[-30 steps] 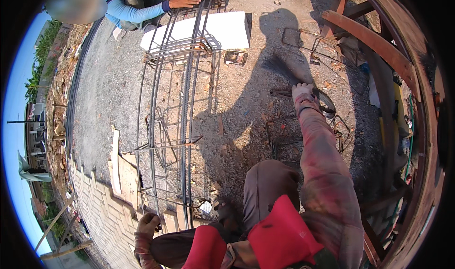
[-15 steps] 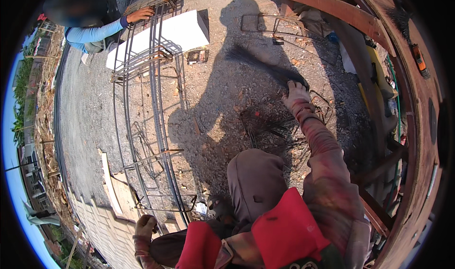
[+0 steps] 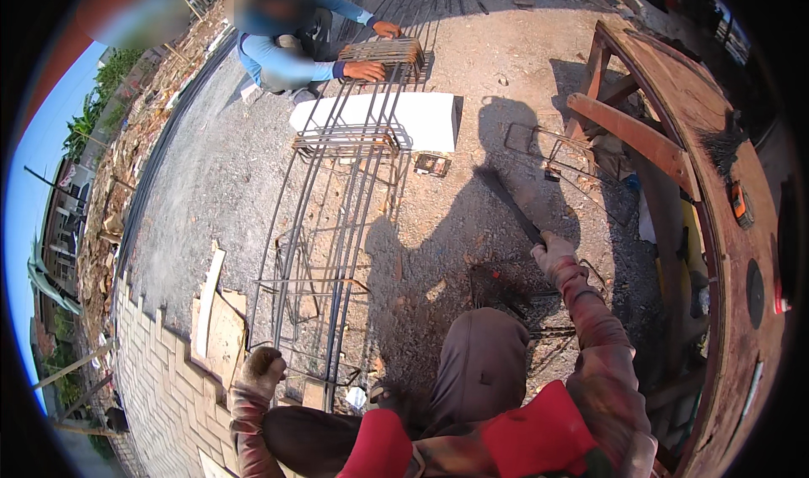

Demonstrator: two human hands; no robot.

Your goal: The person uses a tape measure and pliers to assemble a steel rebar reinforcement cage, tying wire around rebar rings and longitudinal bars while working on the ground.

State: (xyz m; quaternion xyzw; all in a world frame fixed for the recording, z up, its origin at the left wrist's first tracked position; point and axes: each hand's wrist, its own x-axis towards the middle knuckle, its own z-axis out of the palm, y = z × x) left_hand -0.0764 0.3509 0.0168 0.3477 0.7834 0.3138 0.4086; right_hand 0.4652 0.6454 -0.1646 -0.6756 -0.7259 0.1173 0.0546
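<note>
My gloved right hand (image 3: 558,255) is closed round one end of a bundle of thin dark tie wires (image 3: 510,204), held out over the gravel and pointing away from me. At the lower left, my left hand (image 3: 263,367) is curled into a fist beside the near end of a rebar cage (image 3: 341,233). What it holds, if anything, is hidden. The cage's long bars run away from me, with several square stirrups (image 3: 350,143) gathered midway. At its far end a co-worker in blue sleeves has both hands (image 3: 365,71) by a stack of stirrups (image 3: 383,52).
A white block (image 3: 430,120) lies under the cage, with a small box (image 3: 432,165) beside it. On the right stands a wooden bench (image 3: 716,166) bearing more wire (image 3: 723,145) and an orange tape measure (image 3: 741,204). Boards (image 3: 221,335) lie on the left by paving (image 3: 152,335).
The view has swung, so the scene sits lower and further right. My right hand still grips the tie wires, whose bundle now looks narrower and steeper. The left hand stays closed.
</note>
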